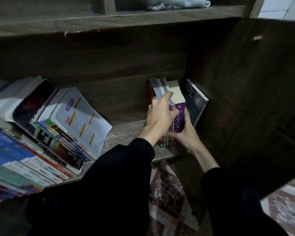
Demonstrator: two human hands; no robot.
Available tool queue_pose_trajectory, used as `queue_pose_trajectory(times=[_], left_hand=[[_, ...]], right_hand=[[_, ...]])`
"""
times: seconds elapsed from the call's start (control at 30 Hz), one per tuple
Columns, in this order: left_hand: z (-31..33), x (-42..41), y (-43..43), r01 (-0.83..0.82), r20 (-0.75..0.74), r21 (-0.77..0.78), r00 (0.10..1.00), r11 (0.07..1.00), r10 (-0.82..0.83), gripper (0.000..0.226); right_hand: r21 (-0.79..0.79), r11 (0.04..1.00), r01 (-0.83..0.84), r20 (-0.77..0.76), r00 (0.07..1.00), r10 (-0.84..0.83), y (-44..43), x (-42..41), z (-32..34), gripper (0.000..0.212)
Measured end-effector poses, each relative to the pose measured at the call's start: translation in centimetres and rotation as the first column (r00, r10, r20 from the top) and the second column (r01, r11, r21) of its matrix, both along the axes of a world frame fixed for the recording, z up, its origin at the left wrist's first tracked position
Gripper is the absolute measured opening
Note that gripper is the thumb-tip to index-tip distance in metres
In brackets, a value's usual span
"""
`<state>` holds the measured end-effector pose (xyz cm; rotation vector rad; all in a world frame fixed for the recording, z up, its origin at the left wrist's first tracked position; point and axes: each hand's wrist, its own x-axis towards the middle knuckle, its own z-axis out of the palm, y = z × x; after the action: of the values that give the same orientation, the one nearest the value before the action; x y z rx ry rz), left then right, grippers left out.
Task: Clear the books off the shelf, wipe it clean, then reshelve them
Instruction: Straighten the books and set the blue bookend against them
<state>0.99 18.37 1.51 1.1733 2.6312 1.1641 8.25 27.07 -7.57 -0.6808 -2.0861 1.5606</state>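
On the dark wooden shelf (126, 133), left grip (160, 114) and right grip (187, 135) clasp upright paperbacks (180, 114); pulling them could topple the black book (197, 103) leaning alongside.

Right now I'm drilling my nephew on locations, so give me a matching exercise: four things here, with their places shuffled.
Things:
1 purple book
2 grey books
3 cloth
4 leaning books

Places:
A in the left hand
B on the upper shelf
C at the left end of the shelf
D in the right hand

Pairs: 1-D, 2-A, 3-B, 4-C.
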Motion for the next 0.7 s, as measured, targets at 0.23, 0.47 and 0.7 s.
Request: queue_pose_trajectory(times=[0.23, 0.47, 0.7], left_hand=[[-0.3, -2.4, -4.0, -0.098, 0.028, 0.039, 0.995, 0.994, 0.097, 0.056], [0.6, -6.6, -12.3, -0.196, -0.067, -0.032, 0.979, 0.980, 0.194, 0.053], [1.2, -9.6, -18.0, -0.225, -0.105, -0.071, 0.971, 0.972, 0.217, 0.052]], right_hand=[[0.022, 0.994, -0.111, -0.069, 0.991, 0.113, -2.8, -2.4, 0.0, 0.115], [0.044, 0.972, -0.232, -0.061, 0.970, 0.234, -10.5, -7.6, -0.3, 0.117], [0.166, 0.936, -0.311, -0.045, 0.946, 0.322, -14.7, -11.2, -0.2, 0.119]])
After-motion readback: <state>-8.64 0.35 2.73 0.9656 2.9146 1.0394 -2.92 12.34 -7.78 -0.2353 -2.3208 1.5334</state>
